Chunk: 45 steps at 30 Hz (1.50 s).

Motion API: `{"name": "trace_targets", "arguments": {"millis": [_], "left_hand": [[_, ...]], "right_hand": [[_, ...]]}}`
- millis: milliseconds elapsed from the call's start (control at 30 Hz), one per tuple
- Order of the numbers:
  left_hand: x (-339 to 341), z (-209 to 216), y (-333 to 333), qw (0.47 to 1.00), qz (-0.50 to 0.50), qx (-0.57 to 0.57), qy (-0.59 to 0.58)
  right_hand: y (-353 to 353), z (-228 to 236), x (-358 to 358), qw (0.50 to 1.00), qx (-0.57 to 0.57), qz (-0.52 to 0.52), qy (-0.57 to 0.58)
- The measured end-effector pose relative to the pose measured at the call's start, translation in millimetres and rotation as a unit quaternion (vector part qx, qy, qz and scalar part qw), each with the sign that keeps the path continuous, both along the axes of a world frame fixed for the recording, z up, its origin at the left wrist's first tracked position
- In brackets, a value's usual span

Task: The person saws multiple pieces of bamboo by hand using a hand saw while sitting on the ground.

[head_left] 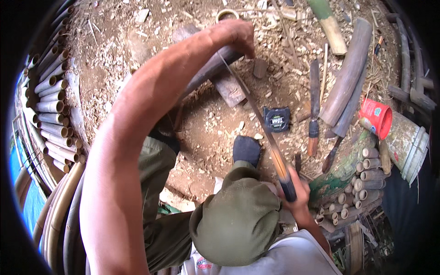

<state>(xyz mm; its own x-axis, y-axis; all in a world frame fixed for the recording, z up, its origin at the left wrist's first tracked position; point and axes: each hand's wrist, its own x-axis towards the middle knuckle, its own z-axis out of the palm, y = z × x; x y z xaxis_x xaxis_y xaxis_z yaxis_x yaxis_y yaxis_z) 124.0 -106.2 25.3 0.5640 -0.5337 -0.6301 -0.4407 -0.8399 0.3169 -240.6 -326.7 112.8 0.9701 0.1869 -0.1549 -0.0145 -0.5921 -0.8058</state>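
Observation:
My left arm reaches across to the dark bamboo pole (208,71), and my left hand (243,37) is closed over its far end; most of its fingers are hidden. The pole rests over a wooden block (229,90). Beside my bent right knee, my right hand (299,189) is wrapped around the handle of a long, thin-bladed tool (259,114). Its handle is wood with a black end. The blade, seen nearly edge-on, slants up to the pole and meets it close to my left hand. Whether the blade is a saw or a knife is unclear.
Shavings cover the dirt floor around a tape measure (277,119), a knife (314,110) and a thick bamboo piece (348,71). Right lie a red cup (376,117), a whitish bucket (403,149) and stacked bamboo pieces (370,176). More bamboo tubes (52,106) line the left.

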Motion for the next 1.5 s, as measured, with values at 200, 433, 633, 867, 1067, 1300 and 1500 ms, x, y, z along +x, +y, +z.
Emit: {"name": "trace_targets", "arguments": {"millis": [200,433,633,867,1067,1300,1500], "left_hand": [[3.1,-5.8,-31.2,1.0,-0.006,-0.023,-0.019],[1.1,0.3,-16.3,0.999,0.001,-0.044,0.006],[1.3,1.2,-10.3,1.0,-0.001,-0.006,-0.003],[2.1,-12.9,-20.1,1.0,-0.023,-0.006,0.014],[2.2,-8.5,-13.2,1.0,-0.018,-0.005,0.013],[14.1,15.9,-42.7,0.998,-0.048,-0.049,0.007],[51.7,124.0,22.0,0.742,0.237,-0.557,0.289]], "right_hand": [[37.2,-51.3,78.0,0.993,0.045,-0.06,-0.091],[31.3,-14.8,46.2,0.998,-0.016,-0.047,-0.039],[3.7,-34.3,19.0,0.997,-0.011,-0.02,-0.07],[73.5,-51.4,121.0,0.989,0.11,-0.079,-0.052],[-13.3,5.8,-13.9,0.998,-0.024,-0.032,-0.05],[46.9,-68.4,118.9,0.991,0.09,-0.089,-0.05],[20.6,-53.5,122.2,0.968,0.131,-0.086,-0.197]]}}
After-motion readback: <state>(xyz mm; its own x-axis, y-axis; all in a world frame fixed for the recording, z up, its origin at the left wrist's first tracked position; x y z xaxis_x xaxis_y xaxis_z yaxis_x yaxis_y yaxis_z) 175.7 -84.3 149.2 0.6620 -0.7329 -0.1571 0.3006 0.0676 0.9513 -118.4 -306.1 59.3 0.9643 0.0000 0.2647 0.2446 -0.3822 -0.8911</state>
